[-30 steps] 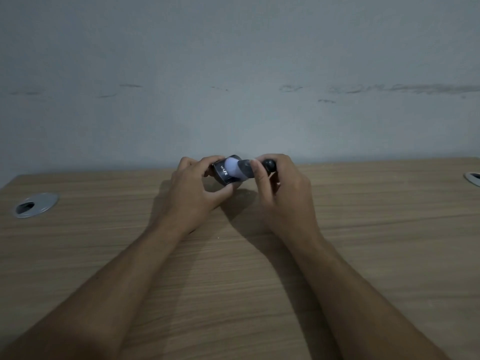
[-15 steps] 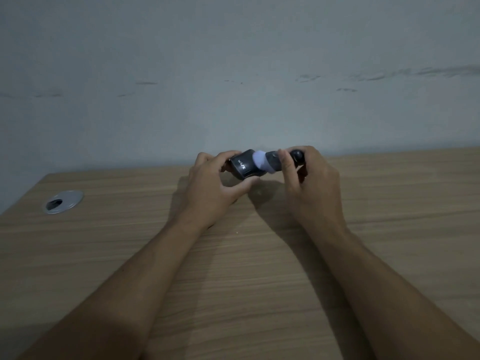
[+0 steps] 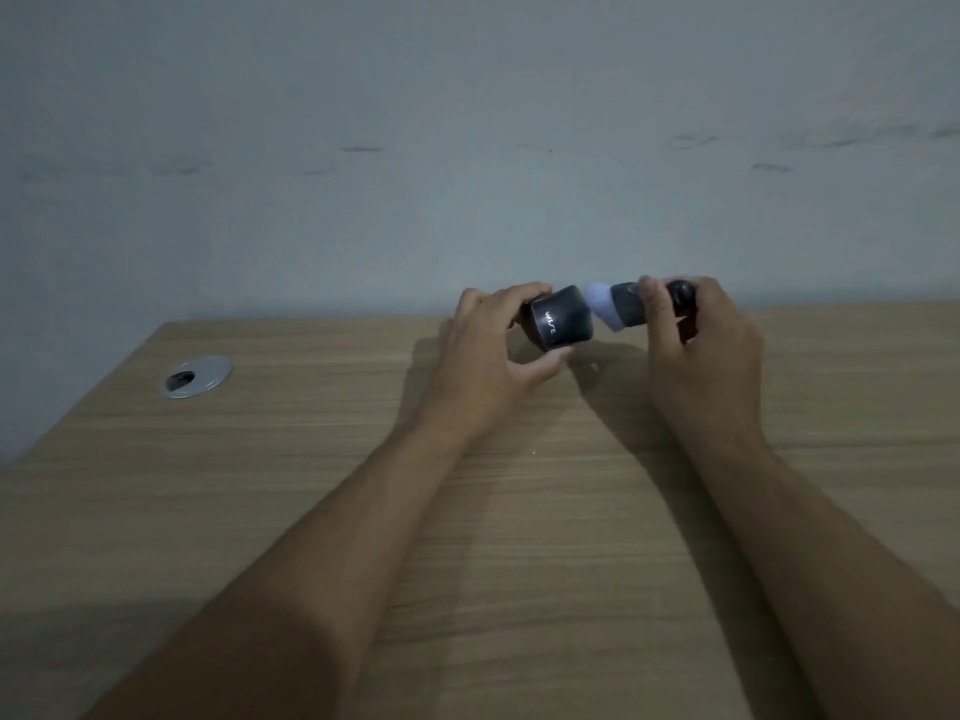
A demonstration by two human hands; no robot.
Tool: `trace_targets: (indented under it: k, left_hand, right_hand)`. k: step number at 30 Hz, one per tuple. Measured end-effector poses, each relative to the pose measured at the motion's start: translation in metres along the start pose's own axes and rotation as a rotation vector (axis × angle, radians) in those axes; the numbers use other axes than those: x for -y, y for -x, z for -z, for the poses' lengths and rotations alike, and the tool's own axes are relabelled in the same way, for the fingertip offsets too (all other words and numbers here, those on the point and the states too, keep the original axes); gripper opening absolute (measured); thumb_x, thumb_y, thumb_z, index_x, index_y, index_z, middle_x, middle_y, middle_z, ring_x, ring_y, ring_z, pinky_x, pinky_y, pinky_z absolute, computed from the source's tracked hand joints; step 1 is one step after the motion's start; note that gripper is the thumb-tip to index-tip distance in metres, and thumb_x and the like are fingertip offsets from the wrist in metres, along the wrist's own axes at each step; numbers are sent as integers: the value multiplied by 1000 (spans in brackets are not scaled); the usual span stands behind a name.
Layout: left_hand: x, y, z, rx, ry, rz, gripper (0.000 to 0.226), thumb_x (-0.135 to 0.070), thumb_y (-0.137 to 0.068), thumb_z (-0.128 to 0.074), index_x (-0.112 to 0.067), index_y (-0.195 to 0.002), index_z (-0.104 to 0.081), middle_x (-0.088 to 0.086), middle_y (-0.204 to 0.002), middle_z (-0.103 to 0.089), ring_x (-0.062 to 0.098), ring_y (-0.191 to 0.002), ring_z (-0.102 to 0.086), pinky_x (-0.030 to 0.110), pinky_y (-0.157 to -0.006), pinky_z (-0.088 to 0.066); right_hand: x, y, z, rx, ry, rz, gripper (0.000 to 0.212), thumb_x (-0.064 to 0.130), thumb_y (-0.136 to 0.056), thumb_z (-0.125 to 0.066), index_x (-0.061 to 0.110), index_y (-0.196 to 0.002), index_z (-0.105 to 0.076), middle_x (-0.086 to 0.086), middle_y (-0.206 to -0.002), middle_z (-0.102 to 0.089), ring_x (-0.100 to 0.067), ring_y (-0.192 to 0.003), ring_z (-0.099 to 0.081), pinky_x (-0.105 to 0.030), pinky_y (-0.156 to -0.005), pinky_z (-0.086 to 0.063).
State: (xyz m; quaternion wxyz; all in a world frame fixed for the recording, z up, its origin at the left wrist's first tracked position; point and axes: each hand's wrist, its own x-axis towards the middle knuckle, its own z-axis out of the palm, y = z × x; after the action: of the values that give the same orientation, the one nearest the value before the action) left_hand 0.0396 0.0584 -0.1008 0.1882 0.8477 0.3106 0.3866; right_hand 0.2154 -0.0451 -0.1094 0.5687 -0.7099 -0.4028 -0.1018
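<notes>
My left hand (image 3: 483,361) grips a short black cap (image 3: 561,324) with white lettering, thumb under it and fingers over its far side. My right hand (image 3: 701,350) holds a small black brush (image 3: 631,310) by its handle; its pale rounded bristle head points left toward the cap. A small gap separates the bristle tip from the cap's open end. Both are held a little above the wooden desk (image 3: 519,511), near its far edge by the wall. The far end of the brush handle is partly hidden by my fingers.
A round grey cable grommet (image 3: 197,380) is set into the desk at the far left. The desk's left edge runs diagonally at the left of the view. A plain grey wall stands directly behind the desk.
The cap has come off the brush: earlier the pale head sat inside the cap, now the two parts are apart. The view has shifted, so both hands appear further right.
</notes>
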Motion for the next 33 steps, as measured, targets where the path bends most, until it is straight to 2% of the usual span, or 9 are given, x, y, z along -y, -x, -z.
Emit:
trace_targets:
  k: [2, 4, 7, 10, 13, 15, 20, 26, 33]
  left_hand:
    - [1, 0, 0, 32, -60, -66, 62, -29, -83, -87, -33, -141, -64, -33, -111, -59, 11, -117, -56, 33, -100, -47]
    - [3, -3, -1, 63, -102, -68, 68, -13, -79, -81, -33, -142, -62, -20, -123, -66, 13, -121, -53, 46, -101, -45]
    - [2, -4, -2, 55, -151, -115, 67, -20, -82, -82, -34, -144, -60, -16, -123, -67, 14, -120, -53, 46, -93, -43]
    - [2, -4, -3, 54, -224, -204, 66, -36, -87, -83, -36, -148, -57, -17, -119, -66, 13, -116, -53, 39, -86, -38]
    - [5, -4, -2, 31, -271, -199, 75, -14, -81, -84, -32, -149, -58, -14, -118, -65, 14, -116, -53, 37, -83, -36]
    - [8, -5, -1, 36, -277, -183, 81, -6, -77, -80, -32, -150, -57, -15, -117, -65, 15, -116, -53, 40, -85, -39]
    - [9, -5, -2, 29, -263, -210, 68, -44, -90, -80, -39, -152, -53, -18, -118, -65, 12, -115, -52, 40, -87, -39]
    - [11, -7, -2, 10, -200, -94, 74, -18, -82, -84, -35, -150, -57, -14, -127, -68, 15, -121, -54, 43, -93, -42]
    - [10, -5, -4, 10, -120, -60, 68, -47, -86, -84, -37, -148, -58, -18, -130, -69, 12, -123, -56, 42, -98, -43]
  right_hand:
    - [12, 7, 0, 41, -35, 85, 26, 38, -110, -62, 14, -107, -71, 18, -79, -62, 5, -67, -59, -5, -66, -39]
    - [24, 15, -2, 95, -29, 253, 21, 30, -110, -64, 10, -108, -69, 11, -87, -65, -5, -70, -55, -3, -69, -39]
    - [21, 12, -4, 40, -1, 268, 23, 30, -111, -64, 7, -108, -68, 3, -94, -66, -4, -76, -54, -5, -71, -41]
    - [14, 6, -4, -47, -15, 103, 27, 37, -112, -61, 11, -108, -68, -1, -93, -70, -12, -75, -58, -25, -70, -50]
    - [24, 14, -5, 23, -36, 234, 26, 33, -110, -65, 7, -109, -69, 0, -96, -70, -5, -75, -58, -7, -71, -43]
    - [25, 17, -5, 69, -37, 315, 25, 30, -110, -66, 5, -111, -70, -1, -99, -71, -1, -75, -57, -5, -74, -41]
    - [6, 6, 2, -18, -11, 75, 23, 37, -110, -65, 16, -112, -73, -1, -98, -75, 2, -72, -60, -4, -69, -39]
    - [26, 23, -2, 132, -69, 292, 22, 30, -109, -68, 9, -113, -74, 2, -96, -75, -6, -77, -65, -9, -70, -47]
    - [6, 8, 2, 27, -65, 47, 22, 40, -108, -67, 21, -112, -77, 8, -99, -76, -6, -74, -64, -16, -72, -49]
